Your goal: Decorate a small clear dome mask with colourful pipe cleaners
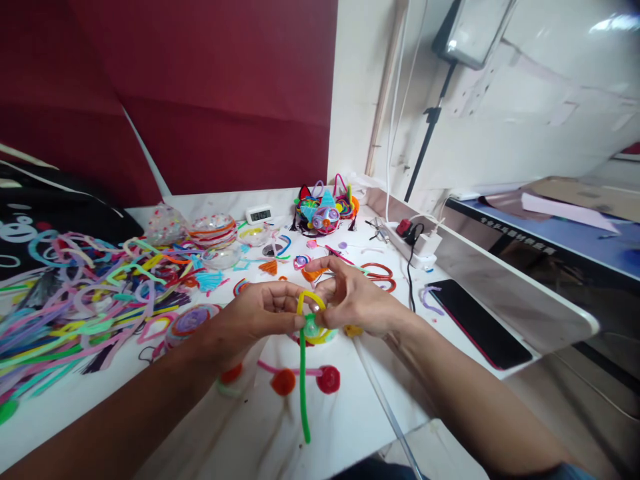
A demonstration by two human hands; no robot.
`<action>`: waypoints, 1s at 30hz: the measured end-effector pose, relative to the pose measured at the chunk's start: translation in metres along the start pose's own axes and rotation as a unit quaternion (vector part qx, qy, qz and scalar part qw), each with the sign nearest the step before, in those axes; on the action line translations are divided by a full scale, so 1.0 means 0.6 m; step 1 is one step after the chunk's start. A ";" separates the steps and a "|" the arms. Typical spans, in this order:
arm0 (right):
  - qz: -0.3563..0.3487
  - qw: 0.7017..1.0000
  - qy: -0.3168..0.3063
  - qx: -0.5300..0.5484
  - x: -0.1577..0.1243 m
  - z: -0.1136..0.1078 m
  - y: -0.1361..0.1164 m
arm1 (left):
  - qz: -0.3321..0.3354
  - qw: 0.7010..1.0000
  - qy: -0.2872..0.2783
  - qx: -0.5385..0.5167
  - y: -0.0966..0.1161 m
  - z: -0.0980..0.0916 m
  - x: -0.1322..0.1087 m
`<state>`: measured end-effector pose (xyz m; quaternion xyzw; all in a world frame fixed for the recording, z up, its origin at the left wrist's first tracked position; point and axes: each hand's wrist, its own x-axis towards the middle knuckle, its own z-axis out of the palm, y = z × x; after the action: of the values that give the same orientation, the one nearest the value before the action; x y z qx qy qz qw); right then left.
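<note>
A green pipe cleaner [303, 393] hangs straight down from my left hand [265, 310], whose thumb and fingers pinch its upper end. At that end the green curls round a pale round bead [311, 328]. My right hand [355, 297] pinches the other side of this small coil, its index finger raised and bent. A yellow pipe cleaner [313, 297] arches over the coil between both hands. Behind the fingertips, a partly hidden round multicoloured piece [325, 335] shows; whether it is joined to the coil I cannot tell. Below lies a pink stem [305, 371] with orange and red discs.
Loose pipe cleaners [90, 320] heap on the left beside a purple coiled disc [193, 323]. Farther back are clear bowls [213, 230], a digital clock [259, 215] and a colourful finished piece [325, 213]. At right lie a phone [477, 323] and a power strip [410, 243].
</note>
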<state>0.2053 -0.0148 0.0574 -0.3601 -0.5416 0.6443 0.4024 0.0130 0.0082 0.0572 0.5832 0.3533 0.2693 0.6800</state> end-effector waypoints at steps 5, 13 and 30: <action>0.000 0.999 -0.012 0.039 0.007 -0.005 0.008 | -0.010 1.000 -0.010 -0.023 -0.005 -0.002 0.004; -0.025 0.995 -0.016 0.093 0.018 -0.023 0.011 | 0.004 0.999 0.040 -0.029 -0.009 -0.011 0.015; -0.183 0.932 0.221 -0.222 0.024 -0.017 0.021 | 0.112 0.968 0.194 -0.115 -0.015 -0.024 0.033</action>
<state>0.2069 0.0011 0.0432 -0.4686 -0.6245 0.3269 0.5325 0.0130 0.0307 0.0441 0.4738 0.3774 0.4903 0.6267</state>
